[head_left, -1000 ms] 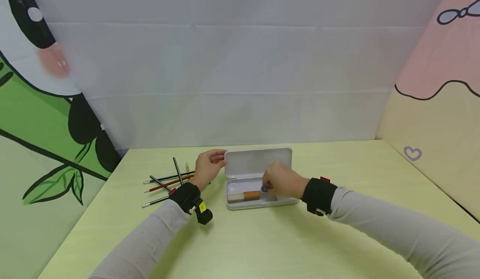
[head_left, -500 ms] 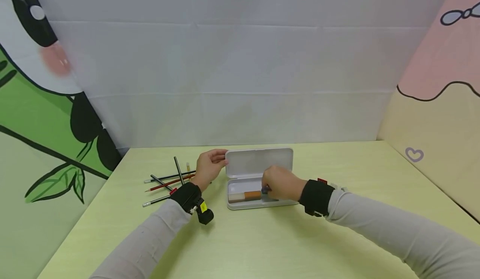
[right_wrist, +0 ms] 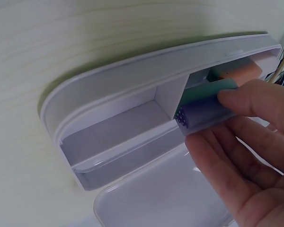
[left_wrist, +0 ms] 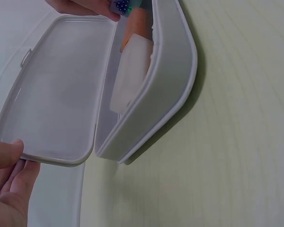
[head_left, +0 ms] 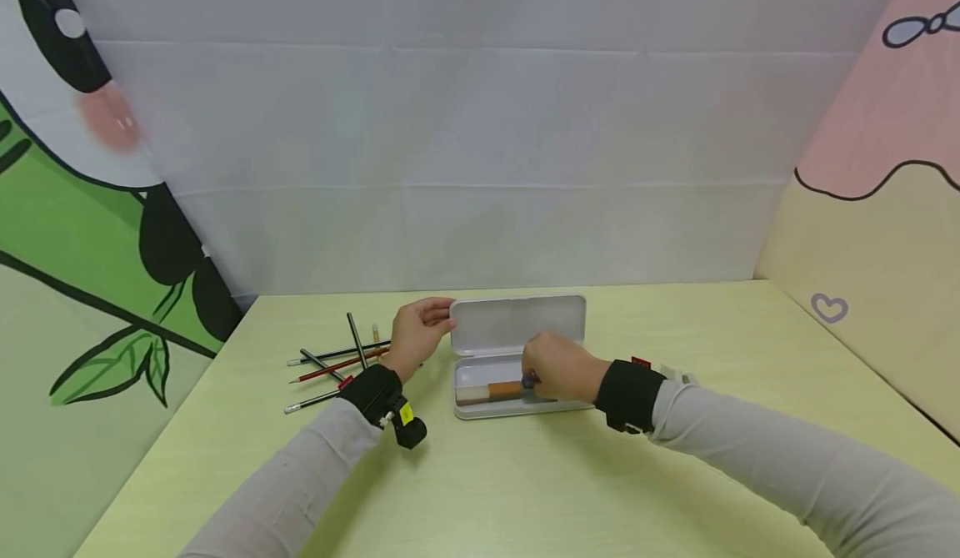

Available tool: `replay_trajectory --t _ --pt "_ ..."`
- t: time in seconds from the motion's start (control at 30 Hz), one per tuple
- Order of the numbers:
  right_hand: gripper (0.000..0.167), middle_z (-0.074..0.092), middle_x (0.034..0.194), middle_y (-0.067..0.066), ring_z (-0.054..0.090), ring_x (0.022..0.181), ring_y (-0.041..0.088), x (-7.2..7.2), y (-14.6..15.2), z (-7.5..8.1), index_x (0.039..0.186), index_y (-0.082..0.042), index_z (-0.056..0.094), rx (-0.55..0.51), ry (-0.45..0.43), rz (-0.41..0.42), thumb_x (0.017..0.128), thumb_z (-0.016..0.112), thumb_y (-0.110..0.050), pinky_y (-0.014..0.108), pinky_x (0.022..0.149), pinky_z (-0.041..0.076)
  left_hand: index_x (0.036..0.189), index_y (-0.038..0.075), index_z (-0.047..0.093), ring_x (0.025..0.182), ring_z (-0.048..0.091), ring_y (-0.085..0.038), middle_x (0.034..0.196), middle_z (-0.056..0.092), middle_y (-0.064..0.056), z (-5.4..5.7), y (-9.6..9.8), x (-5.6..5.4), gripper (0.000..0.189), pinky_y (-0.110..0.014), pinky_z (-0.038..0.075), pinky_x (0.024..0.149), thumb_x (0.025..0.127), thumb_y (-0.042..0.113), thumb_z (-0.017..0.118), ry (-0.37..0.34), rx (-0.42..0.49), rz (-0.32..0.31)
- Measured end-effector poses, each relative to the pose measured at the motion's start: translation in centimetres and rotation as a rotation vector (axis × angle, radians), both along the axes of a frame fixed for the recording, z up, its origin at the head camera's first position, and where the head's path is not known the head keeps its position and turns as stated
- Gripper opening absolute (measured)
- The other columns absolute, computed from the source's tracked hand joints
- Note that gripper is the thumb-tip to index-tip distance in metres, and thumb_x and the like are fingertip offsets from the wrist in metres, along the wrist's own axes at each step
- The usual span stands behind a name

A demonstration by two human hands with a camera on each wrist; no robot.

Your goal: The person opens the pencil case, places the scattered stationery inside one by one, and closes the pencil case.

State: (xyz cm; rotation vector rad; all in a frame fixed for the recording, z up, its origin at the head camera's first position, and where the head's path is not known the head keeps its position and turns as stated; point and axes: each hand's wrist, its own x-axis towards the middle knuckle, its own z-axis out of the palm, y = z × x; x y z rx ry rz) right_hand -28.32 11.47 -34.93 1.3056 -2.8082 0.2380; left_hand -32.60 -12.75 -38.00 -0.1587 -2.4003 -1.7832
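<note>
A white pencil case (head_left: 517, 329) lies open on the table, its lid tilted back. My left hand (head_left: 416, 337) pinches the lid's left edge between thumb and fingers, as the left wrist view also shows. Over the case's lower part, my right hand (head_left: 564, 366) holds a small purple block (right_wrist: 206, 114) with a white-dotted end between thumb and fingers. Right beside that block is a green one (right_wrist: 208, 92) in the case. An orange-and-white block (left_wrist: 136, 61) that looks like a sleeved eraser lies in the left part. A divider (right_wrist: 173, 97) borders a bare compartment on the right.
Several pencils (head_left: 337, 366) lie crossed in a loose pile left of the case, partly behind my left hand. A pale wall (head_left: 480, 166) closes off the back of the table (head_left: 480, 491), and printed side panels flank it.
My right hand has shifted very slightly left over the case, covering a little more of the small block. My left hand keeps its grip on the lid.
</note>
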Motion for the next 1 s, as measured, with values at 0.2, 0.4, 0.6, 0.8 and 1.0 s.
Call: replay_trajectory --t 0.2,0.4,0.6,0.8,1.0 --pt "0.018 0.068 0.072 0.001 0.047 0.067 0.006 0.0 0.0 -0.2 0.071 -0.004 0.074 -0.009 0.006 0.006 0.08 0.082 0.01 0.018 0.063 0.046 0.124 -0.013 0.07 0.114 0.071 -0.042 0.118 0.073 -0.03 0.1 0.0 0.0 0.026 -0.034 0.064 0.093 0.097 -0.011 0.068 0.007 -0.005 -0.005" --pt "0.017 0.069 0.074 0.001 0.048 0.068 0.005 -0.1 -0.2 -0.7 0.073 -0.003 0.075 -0.008 0.014 -0.001 0.081 0.08 0.01 0.017 0.064 0.046 0.124 -0.012 0.071 0.115 0.071 -0.041 0.119 0.074 -0.029 0.0 0.0 0.0 0.026 -0.035 0.063 0.095 0.097 -0.01 0.068 0.001 0.0 -0.005" --pt "0.018 0.068 0.074 0.001 0.046 0.068 0.005 0.0 -0.2 -1.0 0.072 -0.003 0.074 -0.01 0.013 -0.01 0.081 0.079 0.012 0.018 0.063 0.045 0.125 -0.012 0.07 0.115 0.071 -0.042 0.12 0.073 -0.029 0.0 0.0 0.1 0.027 -0.034 0.063 0.095 0.098 -0.01 0.068 0.003 0.002 -0.013" --pt "0.023 0.063 0.07 0.0 0.044 0.065 0.005 0.3 -0.4 -1.3 0.069 -0.004 0.069 0.02 0.018 -0.027 0.084 0.077 0.011 0.018 0.059 0.043 0.127 -0.012 0.069 0.118 0.07 -0.042 0.121 0.072 -0.03 0.0 0.0 0.1 0.029 -0.034 0.063 0.095 0.098 -0.011 0.068 -0.016 0.019 -0.023" --pt "0.023 0.064 0.07 0.001 0.046 0.064 0.005 0.5 -0.4 -1.2 0.069 -0.004 0.068 0.011 0.046 -0.011 0.085 0.076 0.011 0.019 0.06 0.046 0.125 -0.012 0.07 0.115 0.071 -0.041 0.12 0.074 -0.029 0.0 0.1 0.0 0.028 -0.032 0.064 0.093 0.097 -0.011 0.069 -0.011 0.01 -0.003"
